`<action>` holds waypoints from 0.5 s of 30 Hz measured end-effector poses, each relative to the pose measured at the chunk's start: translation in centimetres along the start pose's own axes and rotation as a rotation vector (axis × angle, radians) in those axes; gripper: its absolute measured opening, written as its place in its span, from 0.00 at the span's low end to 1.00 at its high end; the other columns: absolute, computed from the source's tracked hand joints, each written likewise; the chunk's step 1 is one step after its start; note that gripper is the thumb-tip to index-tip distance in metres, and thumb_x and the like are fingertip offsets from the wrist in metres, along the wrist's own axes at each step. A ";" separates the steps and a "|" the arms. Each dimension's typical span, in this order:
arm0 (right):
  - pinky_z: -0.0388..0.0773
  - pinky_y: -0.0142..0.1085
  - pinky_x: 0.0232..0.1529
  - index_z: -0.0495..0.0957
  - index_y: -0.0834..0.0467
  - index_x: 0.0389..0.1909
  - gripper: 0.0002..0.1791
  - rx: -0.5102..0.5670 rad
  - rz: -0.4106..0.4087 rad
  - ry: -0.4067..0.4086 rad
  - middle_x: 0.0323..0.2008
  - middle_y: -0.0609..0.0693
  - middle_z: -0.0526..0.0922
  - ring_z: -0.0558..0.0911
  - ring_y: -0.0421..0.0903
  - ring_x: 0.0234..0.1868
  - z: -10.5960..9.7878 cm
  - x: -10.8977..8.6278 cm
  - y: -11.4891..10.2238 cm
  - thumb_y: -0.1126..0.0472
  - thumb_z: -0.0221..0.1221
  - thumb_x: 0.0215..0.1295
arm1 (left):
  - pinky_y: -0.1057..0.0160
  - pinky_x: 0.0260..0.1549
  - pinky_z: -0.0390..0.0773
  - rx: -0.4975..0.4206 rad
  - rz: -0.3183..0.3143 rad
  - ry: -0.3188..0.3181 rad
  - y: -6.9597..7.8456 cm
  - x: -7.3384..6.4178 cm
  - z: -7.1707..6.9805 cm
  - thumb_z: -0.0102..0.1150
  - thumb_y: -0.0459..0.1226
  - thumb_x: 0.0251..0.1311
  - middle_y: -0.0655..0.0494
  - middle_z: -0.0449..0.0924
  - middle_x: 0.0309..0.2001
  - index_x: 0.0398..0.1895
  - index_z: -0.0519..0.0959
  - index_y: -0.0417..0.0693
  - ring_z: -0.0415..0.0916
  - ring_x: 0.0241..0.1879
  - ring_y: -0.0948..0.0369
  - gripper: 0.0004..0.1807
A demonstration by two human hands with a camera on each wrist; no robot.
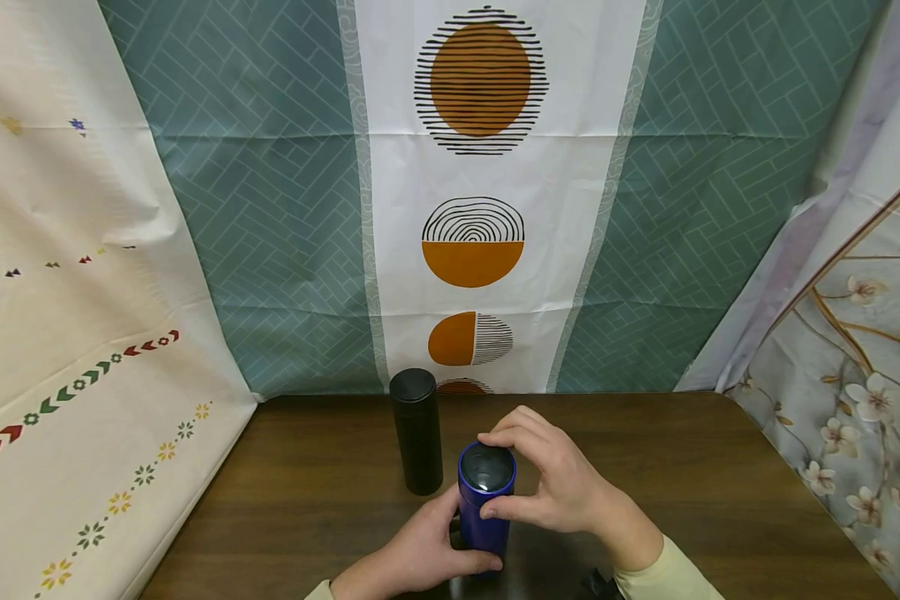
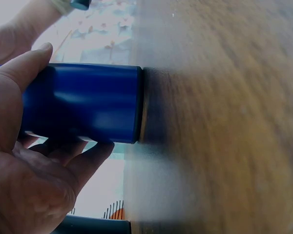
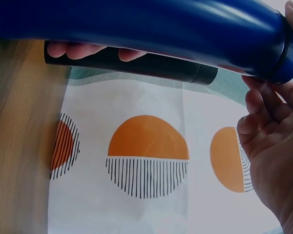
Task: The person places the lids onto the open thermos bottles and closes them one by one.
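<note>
A blue insulated bottle point(image 1: 482, 533) with a glossy black-topped lid point(image 1: 487, 468) stands upright on the wooden table. Low around its body, my left hand point(image 1: 426, 543) grips it, thumb on the near side and fingers behind. My right hand point(image 1: 558, 482) holds the lid by its sides, thumb in front and fingers at the far rim. In the left wrist view the bottle's dark base point(image 2: 139, 105) is right at the tabletop. The right wrist view shows a seam between the blue body point(image 3: 151, 27) and the lid.
A slimmer black bottle point(image 1: 417, 437) stands upright just behind and left of the blue one. The brown table point(image 1: 300, 467) meets a hanging green-and-white patterned cloth point(image 1: 277, 250) at its back edge. Light printed cloths hang at both sides. A small black object point(image 1: 602, 585) is by the right wrist.
</note>
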State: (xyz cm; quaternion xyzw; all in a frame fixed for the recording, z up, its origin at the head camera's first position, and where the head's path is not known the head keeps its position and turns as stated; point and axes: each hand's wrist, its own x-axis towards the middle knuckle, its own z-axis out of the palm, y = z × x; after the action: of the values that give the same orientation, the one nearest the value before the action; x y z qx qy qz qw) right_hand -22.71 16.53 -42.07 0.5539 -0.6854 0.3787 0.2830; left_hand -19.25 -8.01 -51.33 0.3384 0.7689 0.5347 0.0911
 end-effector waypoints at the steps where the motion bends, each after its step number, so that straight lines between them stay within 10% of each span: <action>1: 0.80 0.32 0.54 0.81 0.63 0.65 0.38 -0.002 0.001 -0.002 0.50 0.53 0.86 0.81 0.47 0.51 0.0 0.0 0.0 0.38 0.77 0.69 | 0.54 0.66 0.80 0.000 0.000 -0.001 0.0 0.0 0.0 0.82 0.49 0.65 0.64 0.80 0.70 0.79 0.69 0.71 0.80 0.67 0.61 0.43; 15: 0.80 0.44 0.61 0.73 0.62 0.79 0.35 0.072 0.012 -0.134 0.70 0.54 0.80 0.78 0.50 0.63 -0.3 -0.2 -0.3 0.51 0.67 0.77 | 0.54 0.66 0.80 -0.023 -0.028 -0.012 0.1 0.0 -0.2 0.81 0.49 0.66 0.64 0.80 0.70 0.80 0.69 0.71 0.80 0.66 0.62 0.42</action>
State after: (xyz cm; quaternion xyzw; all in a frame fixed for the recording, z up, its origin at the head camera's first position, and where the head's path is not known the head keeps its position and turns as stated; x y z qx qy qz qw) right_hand -22.35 16.81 -41.97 0.5837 -0.6921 0.3669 0.2138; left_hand -19.27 -8.10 -51.16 0.3297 0.7668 0.5402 0.1074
